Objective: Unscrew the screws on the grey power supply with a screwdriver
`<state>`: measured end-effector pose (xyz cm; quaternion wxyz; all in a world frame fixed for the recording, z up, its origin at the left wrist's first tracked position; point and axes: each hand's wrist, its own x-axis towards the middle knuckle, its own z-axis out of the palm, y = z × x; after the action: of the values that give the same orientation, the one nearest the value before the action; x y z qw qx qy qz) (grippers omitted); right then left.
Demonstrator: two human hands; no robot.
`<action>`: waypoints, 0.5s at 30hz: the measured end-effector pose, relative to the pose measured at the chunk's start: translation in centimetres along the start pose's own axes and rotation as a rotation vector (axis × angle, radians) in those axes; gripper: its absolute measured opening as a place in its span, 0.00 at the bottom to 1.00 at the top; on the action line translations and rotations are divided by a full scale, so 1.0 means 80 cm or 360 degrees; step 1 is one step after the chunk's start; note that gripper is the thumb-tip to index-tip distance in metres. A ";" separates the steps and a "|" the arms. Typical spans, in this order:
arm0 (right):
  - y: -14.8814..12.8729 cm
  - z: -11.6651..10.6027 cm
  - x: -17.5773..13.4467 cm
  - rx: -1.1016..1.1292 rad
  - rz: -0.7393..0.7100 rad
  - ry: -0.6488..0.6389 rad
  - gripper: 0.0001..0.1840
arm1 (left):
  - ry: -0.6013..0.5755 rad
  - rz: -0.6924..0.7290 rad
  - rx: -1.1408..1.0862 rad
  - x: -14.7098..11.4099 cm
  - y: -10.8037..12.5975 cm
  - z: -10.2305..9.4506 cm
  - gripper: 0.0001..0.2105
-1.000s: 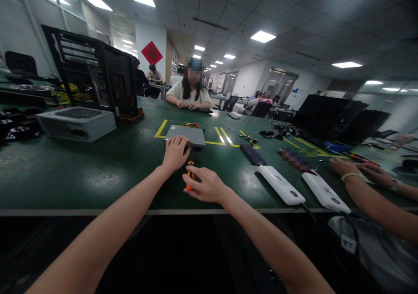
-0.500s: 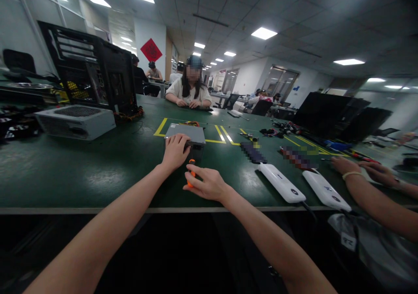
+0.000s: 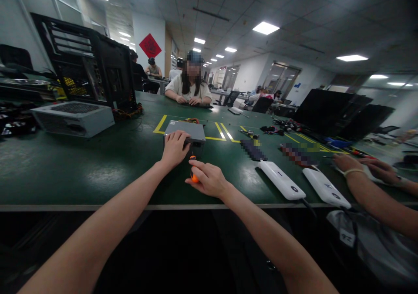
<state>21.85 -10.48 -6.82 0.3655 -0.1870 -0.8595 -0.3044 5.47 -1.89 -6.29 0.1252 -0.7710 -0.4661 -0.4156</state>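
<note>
A grey computer power supply (image 3: 193,130) lies on the green table in front of me. My left hand (image 3: 176,147) grips its near left part, fingers over the top and thumb by the front edge. An orange and black screwdriver (image 3: 194,177) is pinched in the fingers of my right hand (image 3: 209,178), its shaft pointing away toward the front face of the power supply. Whether the tip touches a screw is too small to tell. Coloured wires (image 3: 192,120) show behind the power supply.
At the left stand a larger power supply (image 3: 76,122) and an open black computer case (image 3: 114,74). White power banks (image 3: 282,181) with phones lie to the right. A co-worker's hands (image 3: 349,163) are at the far right; another person (image 3: 189,85) sits opposite. Yellow tape marks the table (image 3: 137,189).
My right-hand fingers have shifted on the screwdriver, curling further round the handle, which now stands at a slightly different tilt. My left hand stays on the power supply.
</note>
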 end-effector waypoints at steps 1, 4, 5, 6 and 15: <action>0.000 0.001 -0.001 0.0026 0.0002 0.0024 0.13 | -0.0002 -0.0001 0.0005 0.000 0.000 0.000 0.11; -0.001 0.000 0.000 0.0048 -0.0010 -0.0033 0.14 | -0.0002 0.0003 0.0029 0.000 0.000 -0.001 0.11; -0.002 -0.002 0.001 0.0029 -0.0019 -0.0082 0.15 | -0.0003 0.0007 0.0035 0.000 0.000 -0.001 0.11; -0.003 -0.004 0.002 0.0002 -0.0029 -0.0128 0.16 | -0.0004 0.0011 0.0038 0.000 0.000 -0.001 0.11; -0.002 0.001 0.001 0.0079 0.0039 0.0052 0.11 | 0.0012 0.0019 0.0032 -0.001 -0.001 0.001 0.11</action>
<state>21.70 -10.54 -6.84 0.3876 -0.1834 -0.8584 -0.2815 5.43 -1.82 -6.42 0.1370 -0.7709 -0.4651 -0.4130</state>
